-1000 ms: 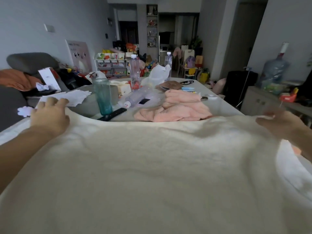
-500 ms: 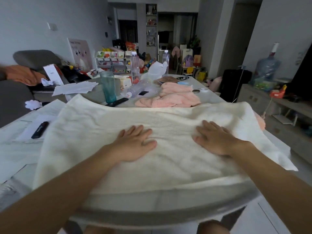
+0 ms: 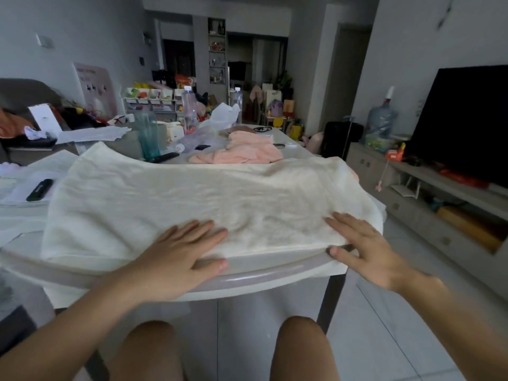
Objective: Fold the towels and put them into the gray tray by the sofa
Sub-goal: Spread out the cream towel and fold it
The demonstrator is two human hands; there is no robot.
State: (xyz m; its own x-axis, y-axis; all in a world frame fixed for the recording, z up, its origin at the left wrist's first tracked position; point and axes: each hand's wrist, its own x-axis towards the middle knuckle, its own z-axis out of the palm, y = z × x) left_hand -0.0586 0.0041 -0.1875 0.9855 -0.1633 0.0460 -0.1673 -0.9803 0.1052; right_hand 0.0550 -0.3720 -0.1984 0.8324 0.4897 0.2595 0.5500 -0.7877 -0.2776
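A large cream towel [image 3: 192, 196] lies spread flat over the near end of the white table [image 3: 261, 273]. My left hand [image 3: 178, 257] rests palm down on its near edge, fingers spread, thumb on the table rim. My right hand [image 3: 365, 248] lies flat on the towel's near right corner, thumb under the edge. A crumpled pink towel [image 3: 244, 152] sits beyond it in the middle of the table. A grey tray [image 3: 123, 141] stands at the table's far left beside the grey sofa [image 3: 24, 92], with papers on top.
A teal tumbler [image 3: 148, 136], plastic bottles [image 3: 189, 108], a black remote [image 3: 165, 157] and a white bag [image 3: 220, 114] crowd the far table. A black device [image 3: 39, 189] lies on papers at left. A TV stand [image 3: 428, 204] runs along the right.
The towel was held up and spread wide a second ago, then laid on the table. Both hands have slid from its middle back to its near edge.
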